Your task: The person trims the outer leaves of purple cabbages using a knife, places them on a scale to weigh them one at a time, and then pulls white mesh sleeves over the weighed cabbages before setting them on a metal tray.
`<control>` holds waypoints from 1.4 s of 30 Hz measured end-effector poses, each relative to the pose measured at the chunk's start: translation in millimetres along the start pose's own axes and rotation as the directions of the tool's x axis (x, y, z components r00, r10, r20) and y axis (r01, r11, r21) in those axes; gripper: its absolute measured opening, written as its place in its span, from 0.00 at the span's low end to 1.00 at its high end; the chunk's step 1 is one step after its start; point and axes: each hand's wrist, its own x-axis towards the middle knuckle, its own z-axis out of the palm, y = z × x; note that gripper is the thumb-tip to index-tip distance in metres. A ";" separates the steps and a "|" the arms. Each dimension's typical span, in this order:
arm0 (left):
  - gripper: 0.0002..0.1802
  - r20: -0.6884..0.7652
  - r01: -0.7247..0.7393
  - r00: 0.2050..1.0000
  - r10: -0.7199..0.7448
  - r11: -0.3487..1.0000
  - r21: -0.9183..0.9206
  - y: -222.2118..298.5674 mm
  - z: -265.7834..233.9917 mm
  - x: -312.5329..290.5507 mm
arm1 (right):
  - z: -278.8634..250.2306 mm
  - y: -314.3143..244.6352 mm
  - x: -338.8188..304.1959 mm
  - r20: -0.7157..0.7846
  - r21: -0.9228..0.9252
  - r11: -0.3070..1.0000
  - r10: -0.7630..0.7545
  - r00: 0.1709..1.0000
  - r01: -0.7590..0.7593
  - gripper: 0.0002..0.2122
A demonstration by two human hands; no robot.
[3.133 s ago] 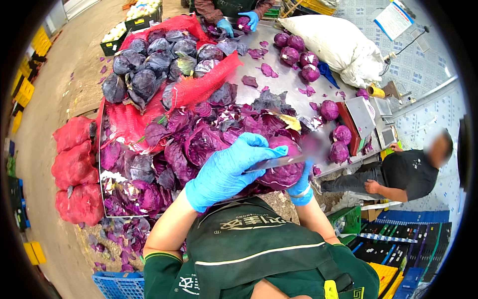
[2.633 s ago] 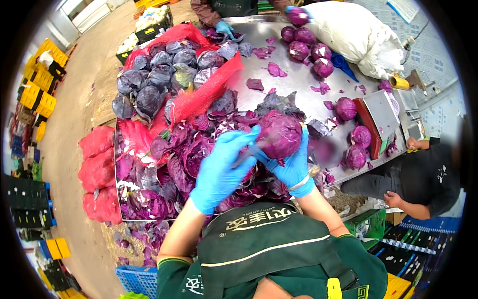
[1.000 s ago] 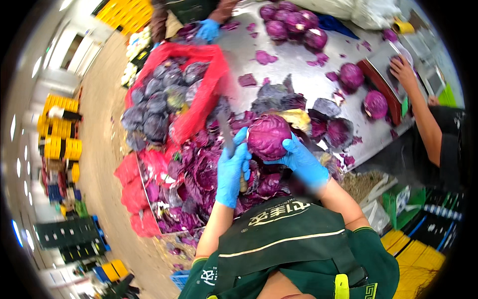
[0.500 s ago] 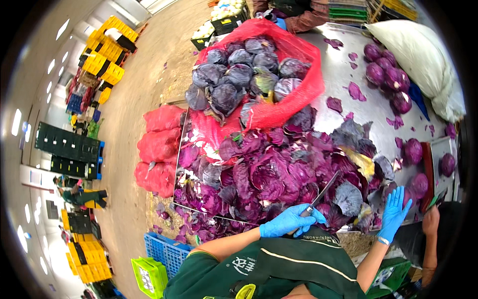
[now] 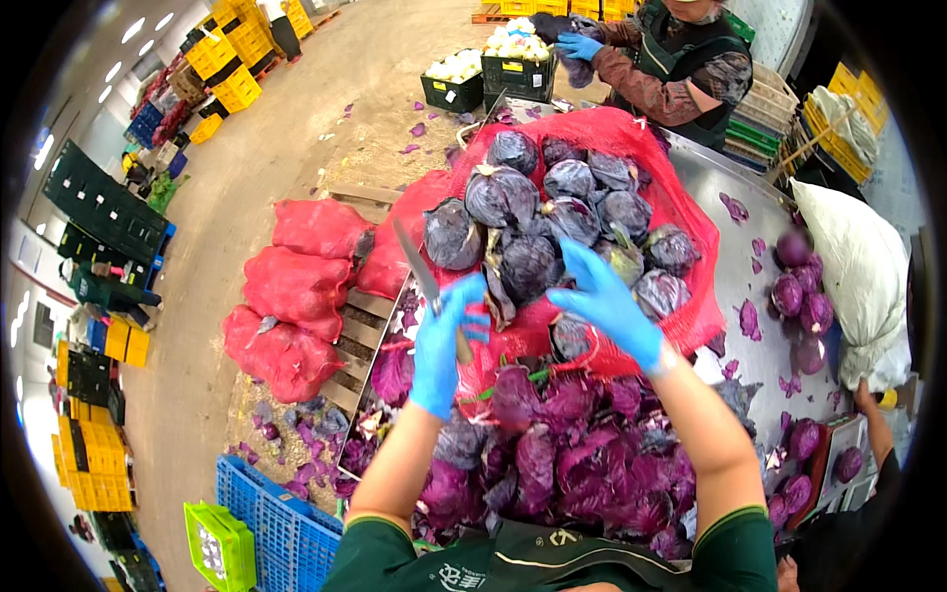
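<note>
My left hand (image 5: 446,340), in a blue glove, is closed round a knife (image 5: 418,264) whose blade points up and away from me. Its dark handle shows below the fingers. My right hand (image 5: 610,301), gloved in blue too, reaches over the near side of the open red mesh sack (image 5: 691,212) with its fingers spread and nothing in them. Just beyond its fingertips lies a dark purple cabbage (image 5: 528,264), among several others in the sack. Beneath my forearms spreads a heap of loose purple cabbage leaves (image 5: 582,449) on the metal table (image 5: 705,187).
Trimmed red cabbages (image 5: 804,296) and a white sack (image 5: 853,281) are on the table's right. Full red mesh sacks (image 5: 296,286) stand left on a pallet (image 5: 367,321). A co-worker (image 5: 681,74) handles a cabbage at the far side. A blue crate (image 5: 281,518) sits lower left.
Both hands have moved forward from the near table edge to the red sack, the knife still in my left. My right hand has left the table's right side. The view has shifted too.
</note>
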 end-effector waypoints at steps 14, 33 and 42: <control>0.34 0.153 -0.085 0.985 0.082 0.996 0.009 -30.5 6.8 128.3 | 20.7 -4.7 94.2 -0.049 -0.565 0.787 -0.332 0.942 0.248 0.52; 0.09 0.577 -0.497 0.816 -0.028 0.475 0.726 -86.0 48.5 -239.8 | 8.1 -16.2 -387.0 -0.565 -0.319 0.831 0.220 0.795 -0.457 0.56; 0.07 0.671 -0.620 0.730 -0.135 0.284 0.732 -102.3 95.7 -252.6 | -3.6 7.4 -390.8 -0.531 -0.190 0.896 0.251 0.810 -0.401 0.59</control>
